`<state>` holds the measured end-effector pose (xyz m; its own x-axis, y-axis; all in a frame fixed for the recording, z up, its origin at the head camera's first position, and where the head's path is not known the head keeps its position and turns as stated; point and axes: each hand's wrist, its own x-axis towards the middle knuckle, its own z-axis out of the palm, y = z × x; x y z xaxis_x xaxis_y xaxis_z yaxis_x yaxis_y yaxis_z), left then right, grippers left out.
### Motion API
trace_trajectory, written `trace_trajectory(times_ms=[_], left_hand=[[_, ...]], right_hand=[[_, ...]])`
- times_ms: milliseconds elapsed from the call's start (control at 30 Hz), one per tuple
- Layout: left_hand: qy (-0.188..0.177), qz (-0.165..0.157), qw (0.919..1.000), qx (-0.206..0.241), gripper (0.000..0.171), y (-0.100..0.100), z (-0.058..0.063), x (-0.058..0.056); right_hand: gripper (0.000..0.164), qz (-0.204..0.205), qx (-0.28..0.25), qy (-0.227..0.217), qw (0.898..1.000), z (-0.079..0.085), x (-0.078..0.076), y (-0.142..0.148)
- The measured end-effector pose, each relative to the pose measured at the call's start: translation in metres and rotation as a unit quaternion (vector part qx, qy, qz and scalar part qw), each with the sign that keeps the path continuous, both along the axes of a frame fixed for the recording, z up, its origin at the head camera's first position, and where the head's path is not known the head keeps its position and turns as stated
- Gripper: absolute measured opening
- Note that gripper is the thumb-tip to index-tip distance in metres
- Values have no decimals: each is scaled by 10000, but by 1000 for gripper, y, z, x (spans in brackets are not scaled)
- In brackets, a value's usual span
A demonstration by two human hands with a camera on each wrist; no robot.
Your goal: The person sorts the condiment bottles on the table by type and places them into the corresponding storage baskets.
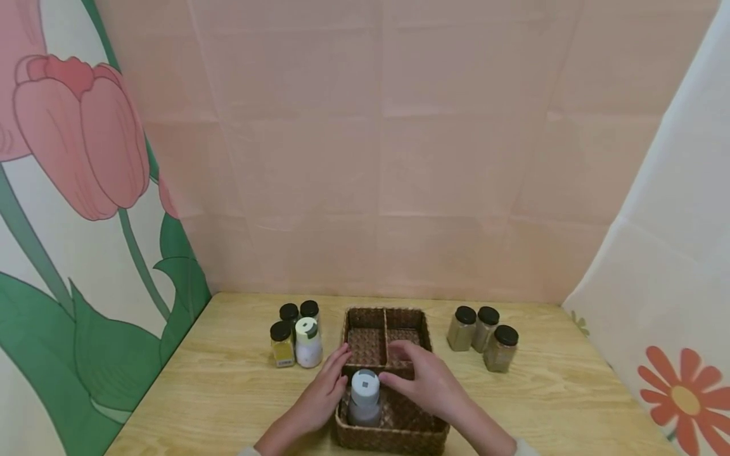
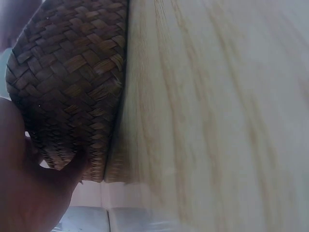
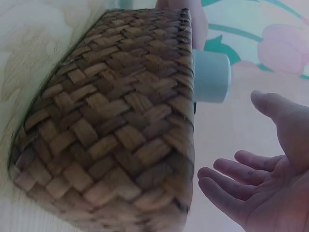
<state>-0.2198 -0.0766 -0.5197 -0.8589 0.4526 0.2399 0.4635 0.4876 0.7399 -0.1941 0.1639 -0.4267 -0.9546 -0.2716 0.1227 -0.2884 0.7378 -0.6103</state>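
Note:
A brown woven basket (image 1: pixel 393 438) with two small back compartments and a larger front one stands at the table's front. Inside the front compartment, on the left, is an upright shaker bottle with a pale cap (image 1: pixel 365 382); the basket wall hides its lower part in the right wrist view. My left hand (image 1: pixel 320 394) holds the basket's left wall, with fingers against the outside (image 2: pixel 77 164). Over the basket's right half hovers my right hand (image 1: pixel 430 382), its fingers spread and slightly bent. A gap separates its thumb from the bottle cap (image 3: pixel 212 76) in the right wrist view.
Left of the basket stand several seasoning jars, among them a yellow-filled jar (image 1: pixel 282 345) and a white shaker bottle (image 1: pixel 308 348). Three black-lidded jars (image 1: pixel 500 354) stand to the right. A pink cloth (image 1: pixel 376 158) hangs behind the wooden table (image 1: pixel 228 380).

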Motion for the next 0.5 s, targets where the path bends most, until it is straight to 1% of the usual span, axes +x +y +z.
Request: trace_trajectory(times_ms=[133,200,300,433,500], left_hand=[[-48,-32,10000,-5,46,0,0,-2],[-60,-50,10000,-10,46,0,0,-2],[-52,-44,10000,-22,46,0,0,-3],[-1,-13,10000,-53,46,-1,-2,-2],[10,-13,10000,-72,46,-1,-2,-1]], right_hand=[[66,-287,-36,82,9995,1,-1,8],[67,-445,-37,57,9990,2,-2,12],[73,-633,-6,-67,9980,2,-4,19],[81,-768,-73,-116,9969,1,-4,33],[82,-798,-125,-86,9967,0,-5,41]])
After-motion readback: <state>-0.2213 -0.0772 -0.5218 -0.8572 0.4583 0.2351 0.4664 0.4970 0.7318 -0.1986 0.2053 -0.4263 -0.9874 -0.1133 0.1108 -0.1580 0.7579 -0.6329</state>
